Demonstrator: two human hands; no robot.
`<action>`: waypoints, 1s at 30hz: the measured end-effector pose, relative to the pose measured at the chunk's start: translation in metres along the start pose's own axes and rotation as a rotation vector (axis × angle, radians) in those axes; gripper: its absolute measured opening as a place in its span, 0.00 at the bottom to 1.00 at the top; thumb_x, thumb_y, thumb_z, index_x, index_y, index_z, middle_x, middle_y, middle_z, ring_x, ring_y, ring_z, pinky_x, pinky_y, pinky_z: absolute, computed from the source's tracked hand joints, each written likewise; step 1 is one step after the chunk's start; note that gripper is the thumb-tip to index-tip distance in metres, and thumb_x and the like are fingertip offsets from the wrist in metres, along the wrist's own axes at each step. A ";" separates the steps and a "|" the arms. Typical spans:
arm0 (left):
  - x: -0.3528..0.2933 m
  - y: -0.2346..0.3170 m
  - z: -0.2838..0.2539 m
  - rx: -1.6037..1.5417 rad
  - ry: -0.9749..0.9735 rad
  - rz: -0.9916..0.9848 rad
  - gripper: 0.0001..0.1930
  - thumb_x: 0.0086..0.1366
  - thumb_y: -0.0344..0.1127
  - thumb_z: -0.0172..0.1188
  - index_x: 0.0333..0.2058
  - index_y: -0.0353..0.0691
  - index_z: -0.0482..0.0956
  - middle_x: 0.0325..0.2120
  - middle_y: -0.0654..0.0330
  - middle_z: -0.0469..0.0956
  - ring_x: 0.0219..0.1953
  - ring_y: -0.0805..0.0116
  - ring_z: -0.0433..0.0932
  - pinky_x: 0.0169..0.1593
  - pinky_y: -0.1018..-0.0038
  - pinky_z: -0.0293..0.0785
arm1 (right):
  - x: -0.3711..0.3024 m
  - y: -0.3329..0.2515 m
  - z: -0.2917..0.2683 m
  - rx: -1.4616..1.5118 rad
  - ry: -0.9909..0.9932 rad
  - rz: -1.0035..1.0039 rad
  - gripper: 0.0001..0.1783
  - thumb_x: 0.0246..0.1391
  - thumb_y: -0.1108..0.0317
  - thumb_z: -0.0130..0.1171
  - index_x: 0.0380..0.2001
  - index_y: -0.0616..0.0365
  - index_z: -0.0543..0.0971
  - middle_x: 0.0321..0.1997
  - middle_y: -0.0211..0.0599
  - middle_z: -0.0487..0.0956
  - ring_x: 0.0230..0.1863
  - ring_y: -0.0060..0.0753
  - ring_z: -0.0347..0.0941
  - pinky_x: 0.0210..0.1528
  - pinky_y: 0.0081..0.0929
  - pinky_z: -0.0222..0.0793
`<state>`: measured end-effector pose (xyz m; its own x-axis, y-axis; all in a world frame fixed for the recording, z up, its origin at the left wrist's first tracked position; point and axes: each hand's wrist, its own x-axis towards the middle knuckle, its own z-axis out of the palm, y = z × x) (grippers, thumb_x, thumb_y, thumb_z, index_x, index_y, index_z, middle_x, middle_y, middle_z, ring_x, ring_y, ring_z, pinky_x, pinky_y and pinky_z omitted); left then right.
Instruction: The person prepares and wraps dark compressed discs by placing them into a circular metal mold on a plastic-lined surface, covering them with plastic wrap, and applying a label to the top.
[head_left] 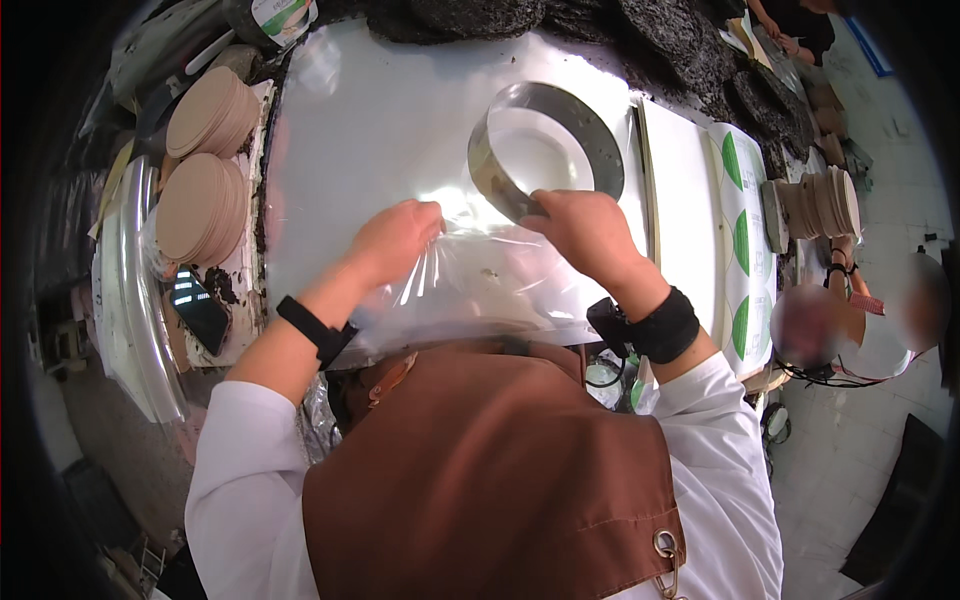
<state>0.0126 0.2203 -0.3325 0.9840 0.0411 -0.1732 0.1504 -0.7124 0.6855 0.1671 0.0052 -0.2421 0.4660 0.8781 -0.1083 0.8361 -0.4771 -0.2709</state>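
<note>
you can read no words or numbers here. to your right, the white pack (743, 283) bears 3 large green shapes (743, 242) in a row, with small dark marks beside them, too small to read. at your far left, the tub (266, 24) carries a white and green label (286, 16); any print on it is too small to make out. on your left, the phone (203, 313) shows pale streaks (186, 287), and you cannot tell whether they are text or reflections.
</note>
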 end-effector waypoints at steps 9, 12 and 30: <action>0.049 0.071 -0.168 -0.687 -0.101 -0.125 0.10 0.72 0.39 0.46 0.36 0.39 0.69 0.36 0.53 0.81 0.40 0.65 0.82 0.43 0.69 0.77 | -0.056 -0.036 0.037 0.077 -0.004 -0.504 0.09 0.49 0.66 0.60 0.34 0.56 0.77 0.30 0.38 0.79 0.34 0.43 0.75 0.37 0.37 0.70; 0.012 0.073 -0.133 -0.356 0.109 0.193 0.10 0.71 0.38 0.49 0.36 0.37 0.70 0.36 0.52 0.81 0.39 0.60 0.82 0.43 0.68 0.76 | 0.008 -0.034 0.050 0.097 0.038 -0.374 0.12 0.51 0.64 0.59 0.39 0.55 0.78 0.33 0.40 0.80 0.39 0.44 0.75 0.43 0.39 0.69; -0.002 0.057 -0.039 0.578 0.521 0.133 0.36 0.51 0.53 0.68 0.55 0.38 0.70 0.64 0.50 0.61 0.68 0.55 0.57 0.68 0.56 0.54 | -0.070 -0.007 0.034 0.002 -0.425 -0.258 0.32 0.56 0.52 0.60 0.62 0.50 0.69 0.65 0.41 0.69 0.64 0.41 0.67 0.54 0.36 0.73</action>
<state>0.0232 0.2069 -0.2656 0.9295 0.1516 0.3361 0.0960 -0.9796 0.1764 0.1184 -0.0516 -0.2653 0.0840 0.9045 -0.4181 0.9078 -0.2425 -0.3421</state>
